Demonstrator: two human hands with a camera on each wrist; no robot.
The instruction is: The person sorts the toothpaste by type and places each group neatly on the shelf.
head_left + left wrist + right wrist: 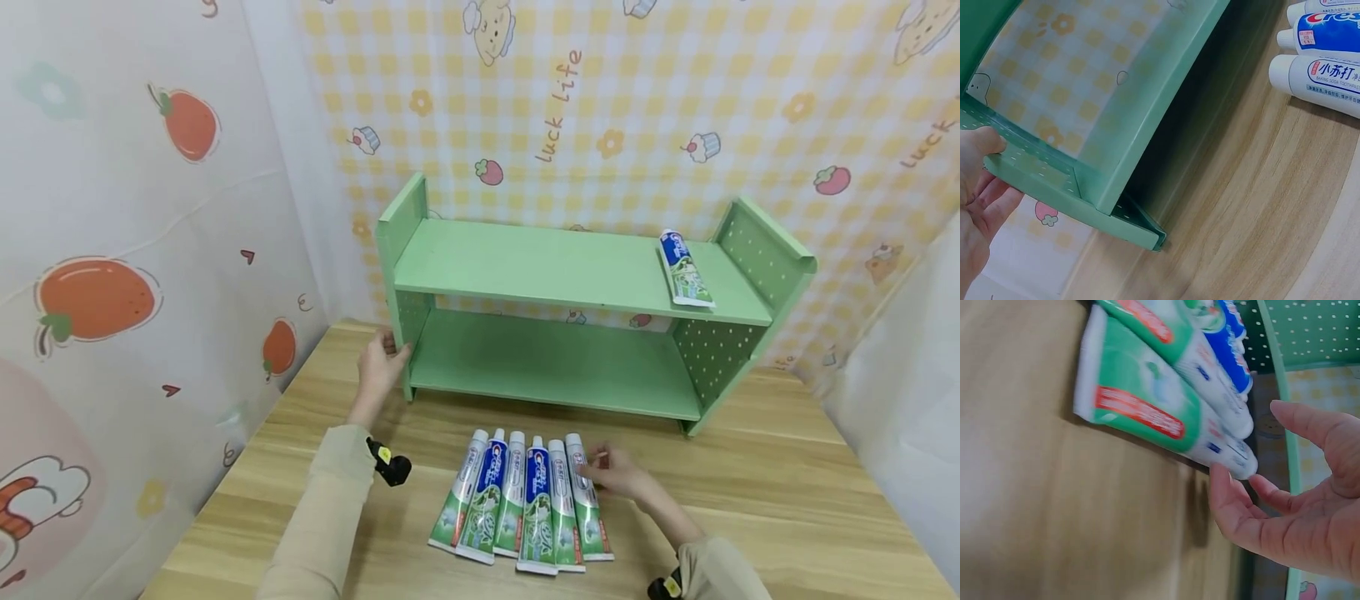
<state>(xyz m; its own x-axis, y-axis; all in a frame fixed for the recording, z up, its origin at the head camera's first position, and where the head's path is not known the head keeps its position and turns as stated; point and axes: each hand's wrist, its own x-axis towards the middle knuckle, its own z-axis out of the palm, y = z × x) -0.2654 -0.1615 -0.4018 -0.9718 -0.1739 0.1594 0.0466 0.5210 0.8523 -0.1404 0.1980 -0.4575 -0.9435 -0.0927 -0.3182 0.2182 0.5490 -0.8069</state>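
A light green two-tier shelf (525, 262) stands on the wooden table. Its left side panel (1066, 194) is gripped by my left hand (381, 362), thumb over the front edge and fingers on the outer side. Several toothpaste tubes lie side by side before the shelf, caps toward it; two are blue-and-green Crest tubes (537, 508), the others white and green. At the cap end of the rightmost tube (1147, 400), my right hand (1310, 515) has its fingers loosely bent and its thumb spread away. One more blue-and-green tube (686, 275) lies on the upper tier's right part.
The lower tier (555, 358) shows bare green board. Behind the shelf hangs a yellow checked cloth (600, 108), and a white patterned cloth (150, 250) borders the left side. Wooden tabletop (787, 500) extends to the right of the tubes.
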